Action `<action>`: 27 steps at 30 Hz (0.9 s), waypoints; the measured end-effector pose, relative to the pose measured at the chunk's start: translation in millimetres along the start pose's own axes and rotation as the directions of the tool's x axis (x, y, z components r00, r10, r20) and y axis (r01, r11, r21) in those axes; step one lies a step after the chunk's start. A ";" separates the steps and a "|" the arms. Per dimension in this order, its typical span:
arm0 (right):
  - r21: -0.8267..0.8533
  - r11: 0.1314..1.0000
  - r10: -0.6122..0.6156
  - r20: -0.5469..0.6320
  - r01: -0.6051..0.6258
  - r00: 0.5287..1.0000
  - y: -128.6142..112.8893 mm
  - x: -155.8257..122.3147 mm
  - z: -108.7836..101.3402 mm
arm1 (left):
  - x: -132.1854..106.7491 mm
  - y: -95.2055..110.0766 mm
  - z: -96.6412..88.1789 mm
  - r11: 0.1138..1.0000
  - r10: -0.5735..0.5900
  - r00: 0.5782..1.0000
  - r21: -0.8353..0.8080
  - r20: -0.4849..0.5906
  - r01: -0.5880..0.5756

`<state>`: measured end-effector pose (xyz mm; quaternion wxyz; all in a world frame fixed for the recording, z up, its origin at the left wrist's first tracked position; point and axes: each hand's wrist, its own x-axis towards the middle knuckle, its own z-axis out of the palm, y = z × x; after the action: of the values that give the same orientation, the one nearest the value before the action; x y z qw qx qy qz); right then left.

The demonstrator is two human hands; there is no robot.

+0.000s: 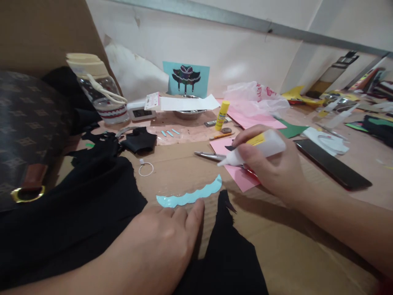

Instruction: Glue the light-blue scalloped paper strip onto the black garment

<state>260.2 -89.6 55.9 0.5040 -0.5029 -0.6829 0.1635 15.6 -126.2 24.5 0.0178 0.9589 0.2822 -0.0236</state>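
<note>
A light-blue paper strip (190, 198) with a wavy edge lies on the brown cardboard (175, 164). Glossy wet patches show at its left end. My left hand (162, 241) rests flat, its fingertips against the strip's lower edge. In my right hand (276, 172) is a white squeeze glue bottle (272, 143) with a yellow label. The bottle is tilted, its nozzle pointing down-left above the strip's right end, not touching it. Beneath that hand, scissors (211, 155) lie partly hidden on pink paper (239, 180). Black fabric (236, 258) lies beside my left hand.
A white cap with a ring (145, 169) lies left of centre. Behind are a glue stick (222, 116), a pencil (221, 136) and small blue slips (169, 133). A phone (333, 164) lies right, a bottle (104, 90) and brown bag (30, 135) left. A decorated blue card (186, 78) leans on the wall.
</note>
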 end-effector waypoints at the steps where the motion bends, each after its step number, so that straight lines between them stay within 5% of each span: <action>1: 0.051 0.998 0.031 -0.015 -0.030 0.999 0.2 3.1 -3.0 | 1.9 0.8 -3.2 0.999 0.022 0.999 0.045 0.045 -0.024; 5: 0.365 0.879 0.271 0.143 -0.306 0.952 5.4 15.6 -13.2 | 9.5 3.0 -15.2 0.997 0.043 0.980 0.056 0.192 -0.054; 9: 0.499 0.718 0.329 0.371 -0.486 0.868 6.0 25.3 -12.0 | 12.0 3.3 -14.5 0.999 0.011 0.987 0.046 0.159 -0.018; 15: 0.054 0.957 0.248 0.357 -0.285 0.901 4.8 59.8 16.8 | 9.9 2.5 -1.1 0.991 0.037 0.999 0.127 0.036 -0.041; 21: -0.168 0.953 0.287 0.219 -0.254 0.932 24.5 101.7 58.7 | 7.5 3.2 -2.1 0.988 0.051 0.998 0.146 -0.024 -0.047; 27: -0.287 0.925 0.311 0.197 -0.249 0.930 46.1 100.4 79.5 | 5.5 3.3 1.7 0.985 0.053 0.994 0.168 -0.098 -0.036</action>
<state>217.9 38.8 40.0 0.3197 -0.6335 -0.6746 0.2036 21.9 -126.0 22.5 -0.0761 0.9630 0.2583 0.0022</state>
